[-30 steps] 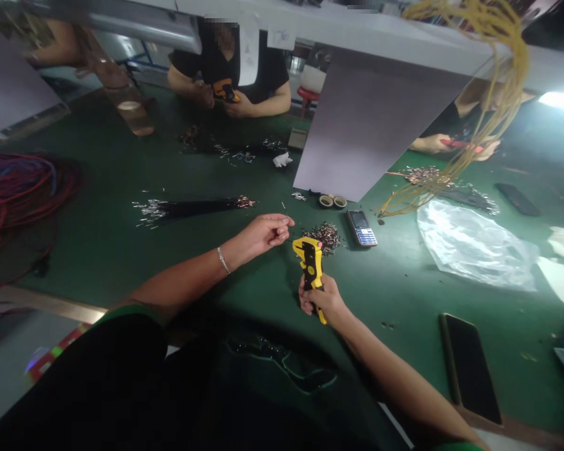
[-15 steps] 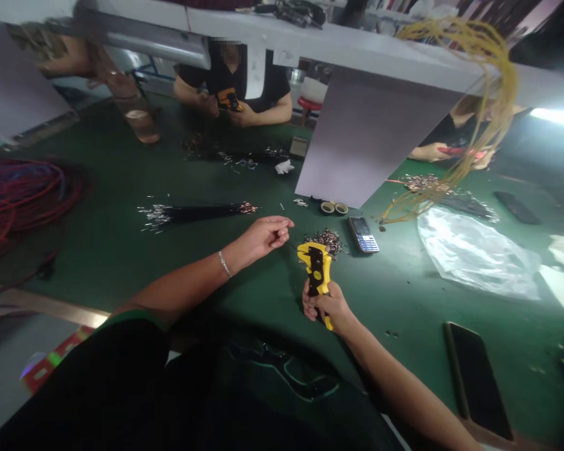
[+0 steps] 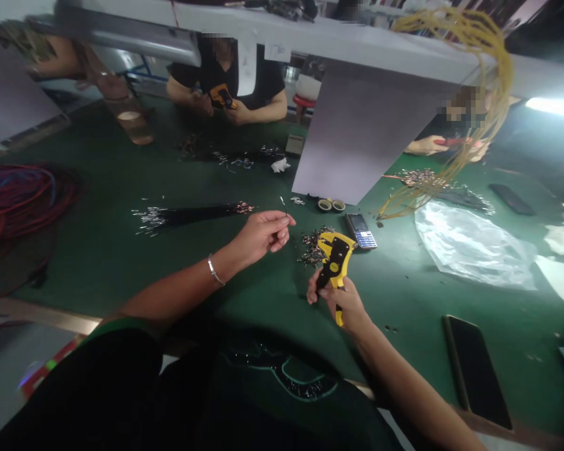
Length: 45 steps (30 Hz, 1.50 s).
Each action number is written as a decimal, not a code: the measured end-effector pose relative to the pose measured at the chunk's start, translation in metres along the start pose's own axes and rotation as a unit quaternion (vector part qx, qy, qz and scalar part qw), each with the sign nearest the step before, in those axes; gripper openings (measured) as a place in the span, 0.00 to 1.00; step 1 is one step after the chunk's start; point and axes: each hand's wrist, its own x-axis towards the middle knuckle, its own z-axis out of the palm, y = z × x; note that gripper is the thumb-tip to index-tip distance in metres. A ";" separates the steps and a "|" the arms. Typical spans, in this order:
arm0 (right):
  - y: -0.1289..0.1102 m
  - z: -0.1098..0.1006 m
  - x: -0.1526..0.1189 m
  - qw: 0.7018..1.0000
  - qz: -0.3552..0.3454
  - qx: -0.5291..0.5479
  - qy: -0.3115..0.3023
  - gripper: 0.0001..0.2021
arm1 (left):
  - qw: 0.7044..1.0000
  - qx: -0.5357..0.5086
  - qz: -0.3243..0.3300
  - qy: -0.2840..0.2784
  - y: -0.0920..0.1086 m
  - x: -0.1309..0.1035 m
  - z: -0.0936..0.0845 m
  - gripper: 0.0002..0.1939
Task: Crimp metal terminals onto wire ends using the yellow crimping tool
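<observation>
Between the thumb and fingers of my left hand (image 3: pixel 267 232) is a short dark wire (image 3: pixel 284 205) with a silvery terminal at its upper end. My right hand (image 3: pixel 341 297) is wrapped round the handles of a yellow and black wire stripper (image 3: pixel 337 257), whose head tilts up and to the right. Just beyond and left of the tool lies a pile of small dark and coppery scraps (image 3: pixel 313 244). A bundle of black wires (image 3: pixel 195 214) lies left of my left hand, with silvery ends to the left and coppery ends to the right.
A keypad phone (image 3: pixel 361 230) and tape rolls (image 3: pixel 331 205) lie beyond the stripper. A grey divider (image 3: pixel 352 131) stands behind them. Right are a plastic bag (image 3: pixel 470 247), yellow wires (image 3: pixel 491 81) and a smartphone (image 3: pixel 477 369). Red cables (image 3: pixel 23 213) lie left. Co-workers sit opposite.
My right hand has moved slightly right with the stripper, whose head now tilts rightward, away from my left hand. The wire in my left fingers now points up, its terminal showing.
</observation>
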 end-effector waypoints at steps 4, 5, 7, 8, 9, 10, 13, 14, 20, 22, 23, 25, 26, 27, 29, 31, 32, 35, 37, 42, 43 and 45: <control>-0.010 0.002 0.000 0.999 -0.033 -0.012 0.031 0.14 | 0.999 0.026 0.011 -0.024 -0.006 -0.007 0.010 0.06; -0.011 0.002 0.000 0.998 -0.036 -0.018 0.041 0.14 | 0.999 0.032 0.010 -0.031 -0.008 -0.010 0.012 0.06; -0.012 0.003 -0.001 0.998 -0.034 -0.022 0.056 0.14 | 0.998 0.047 0.005 -0.042 -0.012 -0.015 0.017 0.06; -0.012 0.004 -0.001 0.998 -0.031 -0.019 0.059 0.15 | 0.997 0.054 0.001 -0.047 -0.013 -0.017 0.020 0.06; -0.012 0.005 -0.001 0.998 -0.028 -0.017 0.059 0.15 | 0.997 0.060 -0.003 -0.053 -0.015 -0.020 0.022 0.06; -0.012 0.006 -0.001 0.998 -0.024 -0.016 0.058 0.15 | 0.996 0.065 -0.008 -0.060 -0.016 -0.022 0.024 0.07; -0.011 0.008 -0.002 0.998 -0.020 -0.017 0.051 0.14 | 0.994 0.068 -0.026 -0.078 -0.021 -0.026 0.029 0.07; -0.010 0.008 -0.003 0.998 -0.021 -0.014 0.049 0.13 | 0.994 0.068 -0.031 -0.081 -0.022 -0.027 0.030 0.08; -0.006 0.006 -0.004 0.998 -0.039 -0.005 0.048 0.09 | 0.992 0.065 -0.051 -0.099 -0.027 -0.031 0.032 0.08; -0.004 0.007 -0.004 0.998 -0.042 -0.011 0.050 0.07 | 0.991 0.065 -0.052 -0.104 -0.027 -0.032 0.033 0.08; -0.004 0.007 -0.004 0.998 -0.041 -0.012 0.047 0.07 | 0.991 0.066 -0.052 -0.104 -0.027 -0.032 0.033 0.08; -0.003 0.007 -0.004 0.998 -0.039 -0.013 0.038 0.07 | 0.991 0.066 -0.051 -0.100 -0.027 -0.032 0.033 0.07; -0.002 0.007 -0.004 0.998 -0.038 -0.015 0.037 0.07 | 0.991 0.065 -0.053 -0.102 -0.027 -0.032 0.033 0.07; -0.002 0.007 -0.004 0.998 -0.038 -0.018 0.040 0.07 | 0.991 0.062 -0.056 -0.105 -0.026 -0.032 0.033 0.07; -0.001 0.005 -0.004 0.997 -0.045 -0.026 0.054 0.06 | 0.990 0.055 -0.064 -0.109 -0.024 -0.031 0.033 0.07; 0.001 0.003 -0.003 0.997 -0.049 -0.029 0.059 0.06 | 0.993 0.051 -0.059 -0.088 -0.020 -0.029 0.031 0.06; 0.001 0.002 -0.003 0.997 -0.048 -0.030 0.058 0.06 | 0.995 0.050 -0.051 -0.072 -0.018 -0.027 0.029 0.06; 0.002 -0.001 -0.001 0.996 -0.042 -0.055 0.061 0.07 | 0.998 0.038 -0.020 -0.047 -0.010 -0.021 0.024 0.07; 0.001 -0.002 0.001 0.994 -0.042 -0.077 0.066 0.08 | 0.999 0.028 -0.004 -0.043 -0.005 -0.018 0.021 0.06; -0.003 0.000 0.001 0.992 -0.058 -0.093 0.063 0.11 | 1.000 -0.004 0.011 -0.012 0.001 -0.011 0.014 0.04; -0.004 0.001 0.001 0.992 -0.058 -0.095 0.065 0.11 | 1.000 -0.016 0.009 -0.011 0.001 -0.010 0.013 0.04; -0.004 0.002 0.001 0.992 -0.056 -0.090 0.065 0.11 | 0.999 -0.039 0.001 -0.014 0.000 -0.008 0.010 0.04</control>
